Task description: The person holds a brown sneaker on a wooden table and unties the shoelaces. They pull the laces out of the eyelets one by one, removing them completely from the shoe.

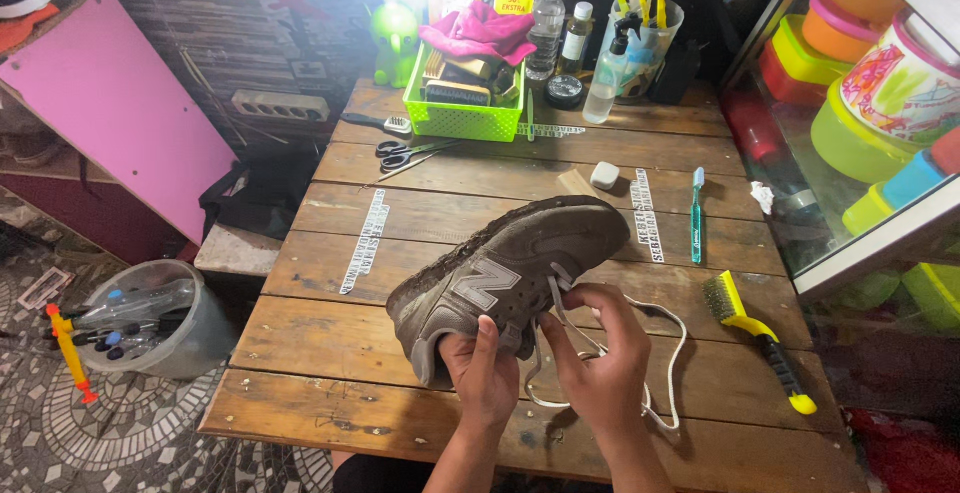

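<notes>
Wooden planks make up the table [330,353], its near edge running just below the person's wrists and its left edge dropping off toward a mosaic floor, where a grey bucket [150,318] of small tools stands close to the corner.

From the head camera, a dirty dark shoe [510,268] sits tilted near the middle of the front planks, toe pointing up and to the right, heel raised toward the person. The left hand [482,373] grips the heel end, fingers curled together around the back of the shoe with the thumb up along its side. The right hand [600,358] is just beside it, fingers pinched together on a white lace [660,353] that loops out to the right and lies slack on the wood.

Open board lies on both sides of the hands — a bare stretch to the left, reaching the table's edge, and a narrower one to the right before a yellow-handled brush [755,338] lying near the right edge. Farther back, a teal toothbrush [696,215] and a small white block [604,175] rest well apart from the shoe, and scissors [405,156] lie to the left. Along the far edge a green basket [465,103] with a pink cloth [478,33] on top stands beside several bottles [560,43]. Shelves of coloured plastic tubs [860,103] crowd the right side.
</notes>
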